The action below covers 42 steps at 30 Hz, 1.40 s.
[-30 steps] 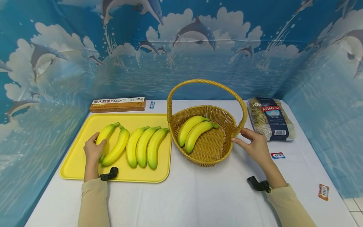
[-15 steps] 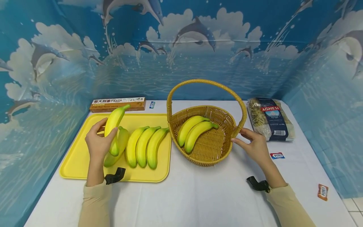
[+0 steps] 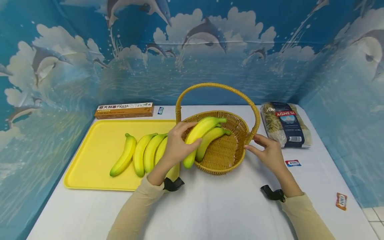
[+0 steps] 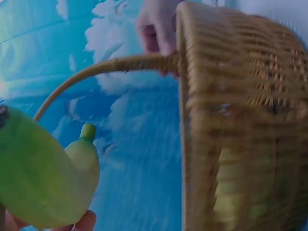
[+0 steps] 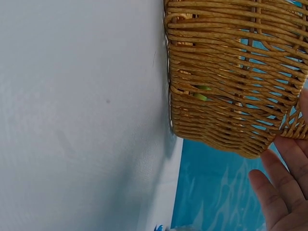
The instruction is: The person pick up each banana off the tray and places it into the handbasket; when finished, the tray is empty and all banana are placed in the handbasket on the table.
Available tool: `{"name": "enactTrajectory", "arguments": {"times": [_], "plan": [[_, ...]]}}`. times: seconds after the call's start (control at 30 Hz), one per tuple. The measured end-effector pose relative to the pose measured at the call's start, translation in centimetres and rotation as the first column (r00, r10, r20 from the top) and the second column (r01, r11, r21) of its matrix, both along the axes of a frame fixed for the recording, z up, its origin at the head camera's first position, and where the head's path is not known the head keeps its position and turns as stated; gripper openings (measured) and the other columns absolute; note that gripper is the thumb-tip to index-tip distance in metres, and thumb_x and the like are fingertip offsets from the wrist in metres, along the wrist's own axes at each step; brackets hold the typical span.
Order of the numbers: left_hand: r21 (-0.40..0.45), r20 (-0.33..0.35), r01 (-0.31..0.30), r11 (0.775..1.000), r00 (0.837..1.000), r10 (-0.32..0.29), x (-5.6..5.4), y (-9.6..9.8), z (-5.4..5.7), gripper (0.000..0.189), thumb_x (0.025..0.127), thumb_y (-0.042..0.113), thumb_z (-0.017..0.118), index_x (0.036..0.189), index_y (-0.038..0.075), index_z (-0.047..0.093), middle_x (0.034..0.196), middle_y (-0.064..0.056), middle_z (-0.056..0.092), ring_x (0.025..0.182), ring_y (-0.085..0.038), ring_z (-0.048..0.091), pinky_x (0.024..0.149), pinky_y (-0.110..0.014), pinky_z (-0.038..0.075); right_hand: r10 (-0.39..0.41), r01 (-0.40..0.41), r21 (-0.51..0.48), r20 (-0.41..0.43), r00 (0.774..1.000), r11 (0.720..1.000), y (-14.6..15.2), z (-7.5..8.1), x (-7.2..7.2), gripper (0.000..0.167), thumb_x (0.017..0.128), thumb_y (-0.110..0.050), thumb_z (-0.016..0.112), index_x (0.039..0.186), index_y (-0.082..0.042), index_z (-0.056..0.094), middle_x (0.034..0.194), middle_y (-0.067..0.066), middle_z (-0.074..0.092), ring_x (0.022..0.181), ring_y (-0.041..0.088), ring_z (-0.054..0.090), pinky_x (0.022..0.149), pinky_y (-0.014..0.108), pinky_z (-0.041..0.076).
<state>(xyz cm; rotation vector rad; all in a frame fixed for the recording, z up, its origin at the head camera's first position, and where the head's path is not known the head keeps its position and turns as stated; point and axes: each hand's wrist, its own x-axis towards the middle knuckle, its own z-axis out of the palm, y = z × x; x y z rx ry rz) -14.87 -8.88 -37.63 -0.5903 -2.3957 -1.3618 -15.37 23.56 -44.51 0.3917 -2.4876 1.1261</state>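
Note:
A yellow-green banana (image 3: 201, 129) is held in my left hand (image 3: 177, 144), thumb on one side and fingers on the other, above the left rim of a wicker basket (image 3: 222, 155). In the left wrist view the held banana (image 4: 43, 178) shows large beside the basket wall (image 4: 211, 96). Inside the basket, partly hidden under it, lies another banana (image 3: 210, 139), with a second mostly covered. My right hand (image 3: 270, 155) pinches the basket's right rim at the handle's foot. Fingers (image 5: 276, 180) of that hand lie against the basket's outside in the right wrist view.
Several bananas (image 3: 138, 155) lie on a yellow tray (image 3: 93, 156), partly behind my left forearm. A pasta box (image 3: 124, 111) stands behind the tray. At the back right is a bag of pasta (image 3: 288, 125). Small wrapped packets (image 3: 293, 163) lie on the white cloth.
My left hand has lifted the leftmost banana off the tray and carried it right to above the basket. My right hand has stayed at the basket's right side.

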Motion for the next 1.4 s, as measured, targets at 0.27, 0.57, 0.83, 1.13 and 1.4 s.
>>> {"name": "enactTrajectory", "arguments": {"times": [0.27,0.57,0.83,1.13,1.4], "plan": [[-0.206,0.053,0.012,0.978,0.999,-0.001,-2.9,5.2,-2.5,0.050,0.079,0.029,0.073,0.126,0.013,0.066,0.113,-0.006,0.067,0.089,-0.018,0.059,0.070,-0.029,0.047,0.003,-0.003,-0.015,0.028,1.000,1.000,0.0,-0.1,-0.1,0.047,0.077,-0.011,0.082,0.118,0.004,0.067,0.114,0.024,0.069,0.102,0.042,0.067,0.084,0.047,0.052],[-0.328,0.132,0.009,0.945,0.991,0.036,-4.5,6.7,-5.2,0.049,0.081,0.032,0.074,0.126,0.015,0.066,0.110,-0.006,0.067,0.084,-0.016,0.057,0.064,-0.024,0.041,0.001,-0.001,-0.010,0.037,0.999,1.000,0.1,0.1,0.0,0.046,0.078,-0.012,0.082,0.118,0.005,0.067,0.113,0.025,0.069,0.102,0.045,0.066,0.084,0.050,0.052],[-0.426,0.202,0.026,0.905,0.977,0.068,-4.5,6.9,-5.5,0.054,0.082,0.036,0.074,0.130,0.015,0.064,0.109,-0.007,0.065,0.090,-0.019,0.059,0.068,-0.029,0.045,0.003,-0.002,-0.011,0.037,0.999,1.000,0.0,0.3,0.1,0.045,0.079,-0.011,0.081,0.118,0.005,0.067,0.113,0.025,0.069,0.102,0.043,0.066,0.084,0.048,0.052],[-0.523,0.195,0.021,0.852,0.976,0.096,-4.2,7.4,-5.7,0.055,0.081,0.037,0.075,0.129,0.014,0.063,0.111,-0.008,0.065,0.097,-0.022,0.060,0.073,-0.033,0.051,-0.004,0.004,-0.011,0.044,0.999,1.000,0.0,0.3,0.0,0.045,0.079,-0.012,0.081,0.118,0.005,0.067,0.113,0.024,0.069,0.102,0.042,0.066,0.084,0.046,0.052],[-0.591,0.182,0.010,0.807,0.976,0.121,-4.0,7.6,-5.7,0.052,0.083,0.039,0.075,0.126,0.012,0.064,0.112,-0.010,0.062,0.096,-0.021,0.060,0.071,-0.032,0.053,-0.007,0.007,-0.006,0.035,0.999,1.000,0.0,0.1,-0.1,0.044,0.079,-0.012,0.082,0.118,0.004,0.068,0.112,0.024,0.070,0.101,0.043,0.066,0.084,0.048,0.051]]}}
